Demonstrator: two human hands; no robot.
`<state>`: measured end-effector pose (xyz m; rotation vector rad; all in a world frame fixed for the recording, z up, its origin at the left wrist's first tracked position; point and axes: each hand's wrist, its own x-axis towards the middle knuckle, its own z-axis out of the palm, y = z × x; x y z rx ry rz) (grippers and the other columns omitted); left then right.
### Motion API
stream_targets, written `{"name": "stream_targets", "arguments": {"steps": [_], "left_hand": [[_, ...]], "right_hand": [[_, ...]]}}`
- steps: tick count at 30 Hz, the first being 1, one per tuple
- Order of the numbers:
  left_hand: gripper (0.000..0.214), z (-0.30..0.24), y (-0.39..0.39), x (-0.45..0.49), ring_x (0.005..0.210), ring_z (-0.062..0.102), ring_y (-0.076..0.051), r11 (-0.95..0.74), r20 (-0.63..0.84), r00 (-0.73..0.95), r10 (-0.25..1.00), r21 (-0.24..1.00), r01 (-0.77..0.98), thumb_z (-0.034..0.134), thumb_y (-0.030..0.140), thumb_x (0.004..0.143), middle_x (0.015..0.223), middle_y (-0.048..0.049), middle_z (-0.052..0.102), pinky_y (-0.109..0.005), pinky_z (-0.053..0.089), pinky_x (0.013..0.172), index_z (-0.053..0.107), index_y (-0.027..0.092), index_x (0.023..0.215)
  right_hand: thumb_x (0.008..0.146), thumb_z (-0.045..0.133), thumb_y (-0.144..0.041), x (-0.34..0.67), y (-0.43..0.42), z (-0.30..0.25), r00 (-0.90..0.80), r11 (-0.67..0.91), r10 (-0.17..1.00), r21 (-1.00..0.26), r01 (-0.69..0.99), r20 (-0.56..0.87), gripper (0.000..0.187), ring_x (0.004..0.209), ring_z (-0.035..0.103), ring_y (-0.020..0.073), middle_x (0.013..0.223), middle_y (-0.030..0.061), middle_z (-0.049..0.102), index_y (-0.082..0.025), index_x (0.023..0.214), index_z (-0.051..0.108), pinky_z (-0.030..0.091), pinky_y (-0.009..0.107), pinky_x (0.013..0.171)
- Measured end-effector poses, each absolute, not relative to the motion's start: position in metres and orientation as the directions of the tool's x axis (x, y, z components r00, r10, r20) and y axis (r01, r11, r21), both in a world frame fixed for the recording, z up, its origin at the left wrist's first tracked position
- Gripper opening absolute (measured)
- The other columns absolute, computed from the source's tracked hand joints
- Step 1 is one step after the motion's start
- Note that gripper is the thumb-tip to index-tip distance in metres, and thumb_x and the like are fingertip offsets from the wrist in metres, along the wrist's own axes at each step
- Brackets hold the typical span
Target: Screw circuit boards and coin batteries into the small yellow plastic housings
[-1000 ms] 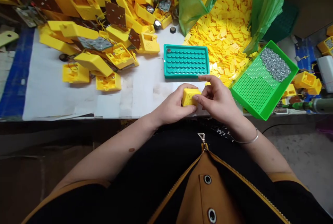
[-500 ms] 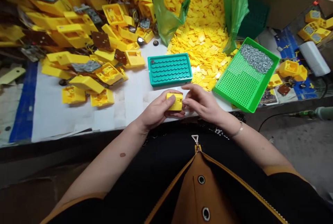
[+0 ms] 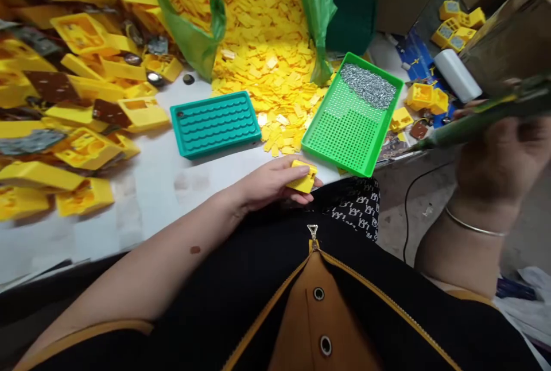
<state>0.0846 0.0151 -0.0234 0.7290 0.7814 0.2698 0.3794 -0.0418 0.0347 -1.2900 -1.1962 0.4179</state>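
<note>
My left hand (image 3: pixel 269 182) holds a small yellow plastic casing (image 3: pixel 305 180) just past the front edge of the table, thumb on top and fingers underneath. Off to the right, my right hand (image 3: pixel 495 158) is wrapped round a green electric screwdriver (image 3: pixel 467 121), slightly blurred, its tip pointing left toward the table. A teal ridged tray (image 3: pixel 218 142) with one small dark round piece in its corner lies beyond my left hand. Nearer the right stands a bright green perforated tray (image 3: pixel 340 155) with a heap of silvery screws (image 3: pixel 369 85) at its far end.
Many yellow casings (image 3: pixel 86 150) with wires and boards are piled at the left. Small flat yellow pieces (image 3: pixel 258 32) spill from a green plastic bag (image 3: pixel 196 43). At the right lie a white cylinder (image 3: pixel 457 76) and more casings, beside a cardboard box (image 3: pixel 508 43). A cord (image 3: pixel 405 210) hangs below.
My right hand has left the yellow casing, swung to the right and taken hold of the electric screwdriver. My left hand keeps the casing, now tilted. The view has turned right.
</note>
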Motion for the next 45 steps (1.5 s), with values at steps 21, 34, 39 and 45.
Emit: {"name": "stream_targets", "arguments": {"steps": [21, 34, 39, 45], "left_hand": [[0.025, -0.031, 0.023, 0.087, 0.076, 0.072, -0.018, 0.804, -0.543, 0.725, 0.424, 0.593, -0.026, 0.066, 0.034, 0.085, 0.094, -0.0079, 0.071, -0.028, 0.061, 0.071, 0.057, 0.015, 0.098], [0.029, -0.032, 0.024, 0.086, 0.078, 0.072, -0.019, 0.808, -0.541, 0.743, 0.394, 0.59, 0.001, 0.068, 0.037, 0.083, 0.096, -0.0089, 0.071, -0.029, 0.061, 0.073, 0.059, 0.015, 0.1], [0.023, -0.029, 0.025, 0.089, 0.074, 0.073, -0.018, 0.804, -0.553, 0.723, 0.414, 0.595, -0.005, 0.064, 0.031, 0.086, 0.092, -0.0089, 0.072, -0.029, 0.061, 0.07, 0.057, 0.014, 0.1], [0.019, -0.018, 0.017, 0.094, 0.064, 0.072, -0.019, 0.776, -0.577, 0.615, 0.538, 0.623, -0.094, 0.043, 0.027, 0.096, 0.081, -0.0113, 0.072, -0.03, 0.06, 0.06, 0.053, 0.012, 0.101]], "right_hand": [[0.093, 0.023, -0.064, 0.32, 0.079, -0.003, 0.262, 0.229, 0.83, -0.729, 0.645, 0.492, 0.051, 0.058, 0.051, 0.0156, 0.077, 0.0037, 0.052, -0.029, 0.128, 0.038, 0.049, 0.036, 0.059], [0.082, 0.046, -0.07, 0.32, 0.085, -0.016, 0.2, 0.425, 0.811, -0.788, 0.446, 0.55, 0.049, 0.053, 0.054, 0.0165, 0.068, -0.0002, 0.05, -0.03, 0.111, 0.047, 0.044, 0.035, 0.051], [0.078, 0.05, -0.074, 0.318, 0.093, -0.023, 0.189, 0.467, 0.814, -0.812, 0.35, 0.549, 0.054, 0.051, 0.052, 0.0115, 0.069, -0.0029, 0.05, -0.028, 0.106, 0.05, 0.044, 0.03, 0.049], [0.079, 0.052, -0.074, 0.306, 0.082, -0.003, 0.297, 0.597, 0.652, -0.714, 0.367, 0.698, 0.053, 0.046, 0.043, 0.007, 0.074, -0.0029, 0.051, -0.026, 0.101, 0.046, 0.041, 0.026, 0.045]]}}
